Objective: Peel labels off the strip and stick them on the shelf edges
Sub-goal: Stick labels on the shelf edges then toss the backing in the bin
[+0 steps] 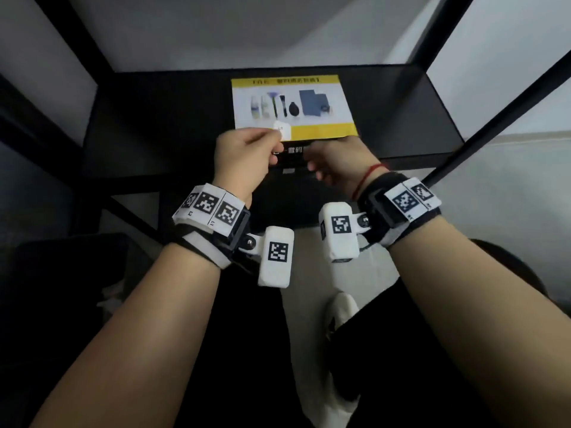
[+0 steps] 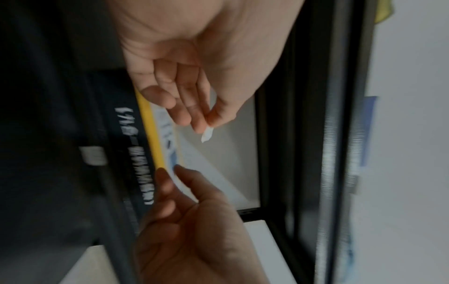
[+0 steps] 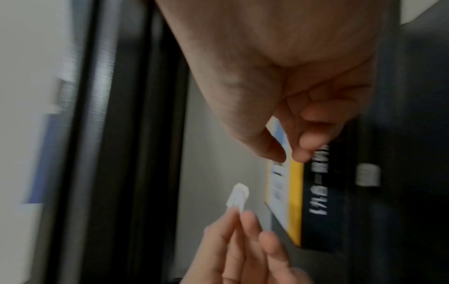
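My left hand [image 1: 276, 135] pinches a small white label [image 1: 284, 131] between thumb and forefinger, just above the black shelf's front edge [image 1: 411, 156]. The left wrist view shows the label [image 2: 207, 135] poking out under those fingertips [image 2: 198, 126]; in the right wrist view it [image 3: 239, 194] stands up from them. My right hand [image 1: 312, 163] is at the shelf edge beside it, its thumb and forefinger [image 3: 301, 155] curled close together; whether anything is between them is hidden. The edge carries white printed text [image 1: 290, 150]. Another small white label [image 1: 289, 171] is stuck on the face below it.
A yellow-and-white printed sheet [image 1: 293, 100] lies flat on the shelf behind my hands. Black rack uprights rise left and right, with a diagonal bar [image 1: 494, 118] at right. A white wall is behind. My legs and a white shoe [image 1: 343, 310] are below.
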The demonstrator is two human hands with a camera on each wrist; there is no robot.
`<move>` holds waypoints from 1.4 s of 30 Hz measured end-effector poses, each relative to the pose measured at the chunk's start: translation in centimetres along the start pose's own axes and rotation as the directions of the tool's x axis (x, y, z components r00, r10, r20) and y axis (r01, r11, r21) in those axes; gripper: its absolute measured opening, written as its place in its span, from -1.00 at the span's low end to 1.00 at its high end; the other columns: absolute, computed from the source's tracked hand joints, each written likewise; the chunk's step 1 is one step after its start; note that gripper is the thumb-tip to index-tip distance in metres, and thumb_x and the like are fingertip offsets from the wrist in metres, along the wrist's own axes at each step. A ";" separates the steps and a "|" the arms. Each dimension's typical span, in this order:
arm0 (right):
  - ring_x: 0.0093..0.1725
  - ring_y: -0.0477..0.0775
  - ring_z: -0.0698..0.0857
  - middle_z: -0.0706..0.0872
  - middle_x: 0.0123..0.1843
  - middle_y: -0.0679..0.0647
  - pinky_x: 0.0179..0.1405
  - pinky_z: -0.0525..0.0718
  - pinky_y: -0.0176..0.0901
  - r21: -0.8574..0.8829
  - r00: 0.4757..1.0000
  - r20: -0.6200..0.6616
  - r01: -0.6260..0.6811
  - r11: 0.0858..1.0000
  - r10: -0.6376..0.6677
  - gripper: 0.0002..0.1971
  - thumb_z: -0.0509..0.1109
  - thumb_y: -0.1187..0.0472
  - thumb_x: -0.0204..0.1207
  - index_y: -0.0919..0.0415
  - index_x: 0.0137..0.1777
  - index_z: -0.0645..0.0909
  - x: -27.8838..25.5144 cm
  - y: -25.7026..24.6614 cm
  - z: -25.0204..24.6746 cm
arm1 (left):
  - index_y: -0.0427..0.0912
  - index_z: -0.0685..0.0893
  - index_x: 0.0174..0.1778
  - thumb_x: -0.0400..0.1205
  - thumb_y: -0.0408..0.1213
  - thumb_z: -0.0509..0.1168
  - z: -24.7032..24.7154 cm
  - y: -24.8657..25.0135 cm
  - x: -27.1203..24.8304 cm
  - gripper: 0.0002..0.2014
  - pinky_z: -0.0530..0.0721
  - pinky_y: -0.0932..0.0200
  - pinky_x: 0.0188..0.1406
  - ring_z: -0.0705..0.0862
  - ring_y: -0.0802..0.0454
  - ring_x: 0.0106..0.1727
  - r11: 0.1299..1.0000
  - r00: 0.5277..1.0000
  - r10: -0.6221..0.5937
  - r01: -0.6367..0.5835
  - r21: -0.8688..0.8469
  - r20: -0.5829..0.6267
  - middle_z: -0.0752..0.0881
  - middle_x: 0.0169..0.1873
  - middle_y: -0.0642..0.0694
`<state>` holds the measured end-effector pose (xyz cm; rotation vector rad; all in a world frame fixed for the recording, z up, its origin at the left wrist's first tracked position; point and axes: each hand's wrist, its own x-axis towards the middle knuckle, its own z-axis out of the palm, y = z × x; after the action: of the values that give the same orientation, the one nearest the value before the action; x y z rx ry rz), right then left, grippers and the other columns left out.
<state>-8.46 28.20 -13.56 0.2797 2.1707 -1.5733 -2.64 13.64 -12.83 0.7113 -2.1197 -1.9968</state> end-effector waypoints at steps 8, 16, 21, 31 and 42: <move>-0.65 -0.02 0.51 0.67 -0.47 0.12 -0.68 0.34 -0.37 0.150 0.975 -0.090 -0.189 0.970 0.204 -0.74 0.42 0.36 0.57 0.29 -0.37 0.62 3.4 5.7 4.7 | 0.01 0.76 -0.21 0.64 -0.22 0.44 -1.3 -5.0 1.0 -0.89 0.55 0.37 -0.50 0.67 0.20 -0.39 0.981 0.981 -0.191 0.190 -0.043 -0.031 0.82 -0.31 0.03; -0.71 -0.05 0.51 0.65 -0.48 0.13 -0.70 0.37 -0.42 0.369 0.967 -0.135 -0.155 0.916 0.218 -0.76 0.39 0.44 0.58 0.26 -0.32 0.62 4.2 6.9 6.1 | 0.00 0.75 -0.16 0.64 -0.20 0.43 -2.3 -6.9 1.5 -0.93 0.56 0.35 -0.47 0.68 0.18 -0.39 0.968 0.970 -0.241 0.237 -0.077 -0.043 0.83 -0.30 0.03; -0.61 0.00 0.57 0.68 -0.41 0.12 -0.69 0.42 -0.38 0.375 0.967 -0.112 -0.171 0.911 0.228 -0.83 0.46 0.33 0.60 0.19 -0.23 0.63 4.3 7.2 6.2 | 0.01 0.76 -0.16 0.65 -0.20 0.43 -2.3 -7.3 1.6 -0.93 0.56 0.35 -0.48 0.69 0.19 -0.38 0.968 0.970 -0.240 0.237 -0.079 -0.033 0.84 -0.30 0.04; -0.60 0.00 0.55 0.66 -0.46 0.08 -0.62 0.41 -0.36 0.251 0.975 -0.103 -0.167 0.954 0.198 -0.85 0.41 0.30 0.56 0.26 -0.26 0.64 3.3 6.0 5.8 | 0.01 0.75 -0.16 0.65 -0.19 0.42 -2.5 -7.8 1.6 -0.92 0.57 0.35 -0.46 0.69 0.17 -0.37 0.967 0.968 -0.248 0.246 -0.072 -0.032 0.83 -0.29 0.03; -0.58 -0.08 0.51 0.66 -0.47 -0.01 -0.61 0.37 -0.36 0.050 0.977 0.200 -0.088 0.995 0.076 -0.84 0.49 0.22 0.54 0.15 -0.28 0.66 1.3 2.8 7.3 | -0.02 0.78 -0.11 0.68 0.05 0.39 -3.8 -8.1 1.6 -0.78 0.59 0.31 -0.38 0.71 0.15 -0.31 0.970 0.973 -0.231 0.227 -0.091 -0.028 0.84 -0.27 0.03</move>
<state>-6.73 22.18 -18.38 0.2180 1.9401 -1.5505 -0.52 9.52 -20.63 1.0118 -1.9932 -2.1540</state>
